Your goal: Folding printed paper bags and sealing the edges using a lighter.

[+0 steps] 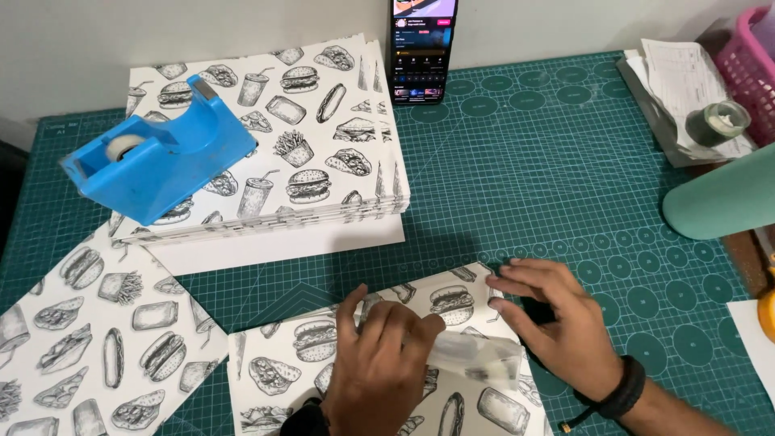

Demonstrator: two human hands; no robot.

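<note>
two hands, left hand [379,363] and right hand [557,323], each grip spread flat on one printed sheet [299,363]

Tape dispenser [161,153] sits on paper stack [323,137], phone [421,50] behind right.

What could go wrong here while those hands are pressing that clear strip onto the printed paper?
The clear strip between the left hand and right hand looks loose, so it might wrinkle or stick crooked on the printed sheet. The sheet lies free on the green cutting mat and may slide under the pressing. The blue tape dispenser sits atop the paper stack, an awkward reach.
</note>
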